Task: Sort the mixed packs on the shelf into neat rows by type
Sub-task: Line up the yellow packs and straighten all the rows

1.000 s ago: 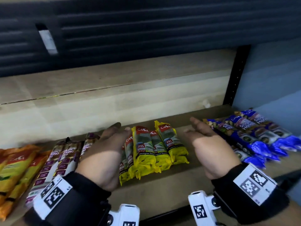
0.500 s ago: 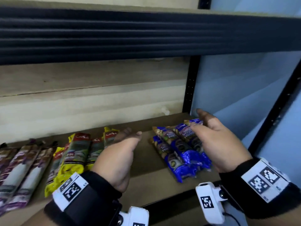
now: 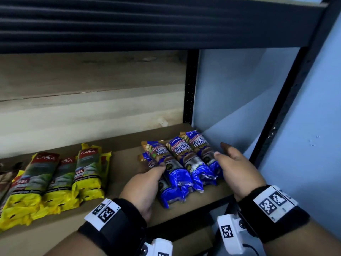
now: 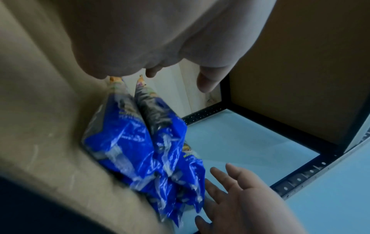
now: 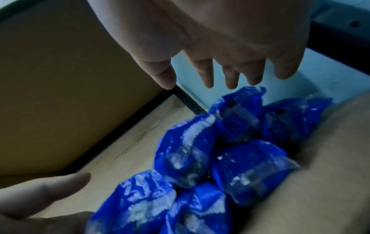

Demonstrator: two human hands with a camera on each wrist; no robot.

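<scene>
A stack of blue packs (image 3: 184,163) lies at the right end of the wooden shelf (image 3: 103,215), in rows pointing toward the back. My left hand (image 3: 147,180) presses its straight fingers against the stack's left side. My right hand (image 3: 232,163) lies flat-fingered along the right side. The left wrist view shows the blue packs (image 4: 136,142) under my left hand (image 4: 160,39), with my right hand (image 4: 250,205) open beside them. In the right wrist view the blue packs (image 5: 220,150) sit below my right hand (image 5: 220,39). Yellow packs (image 3: 60,180) lie in a row to the left.
Brownish packs (image 3: 5,176) show at the far left edge. A black upright post (image 3: 190,85) stands at the back right corner and another post (image 3: 287,108) at the front right. A pale blue wall (image 3: 239,98) closes the shelf's right end. A dark beam (image 3: 147,23) runs overhead.
My left hand has left the yellow packs and moved right to the blue stack's left side. My right hand has settled along the stack's right side. The view has swung right.
</scene>
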